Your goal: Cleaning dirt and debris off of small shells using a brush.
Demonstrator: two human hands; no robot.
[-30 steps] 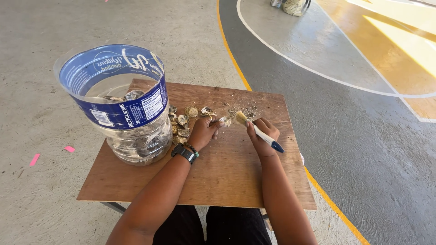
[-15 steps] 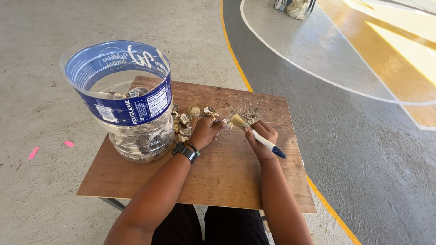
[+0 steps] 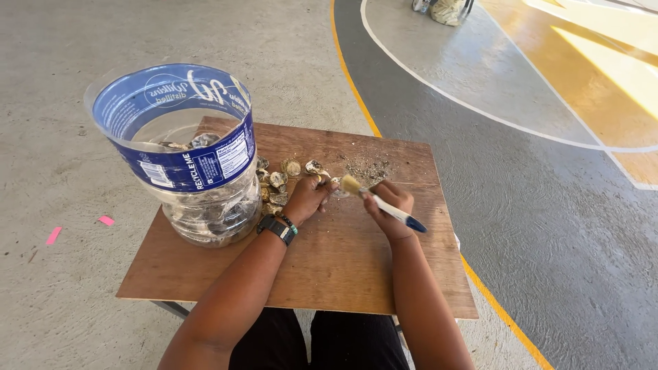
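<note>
The left hand (image 3: 306, 199) rests on the wooden bench (image 3: 343, 260), fingers closed around a small shell (image 3: 336, 182) at their tips. The right hand (image 3: 389, 207) grips a small brush (image 3: 380, 201) with a white and blue handle, its bristles touching that shell. More shells (image 3: 284, 177) lie scattered just beside the left hand, next to a big clear plastic jug (image 3: 192, 157) with a blue label. A patch of grit (image 3: 369, 168) lies beyond the brush.
</note>
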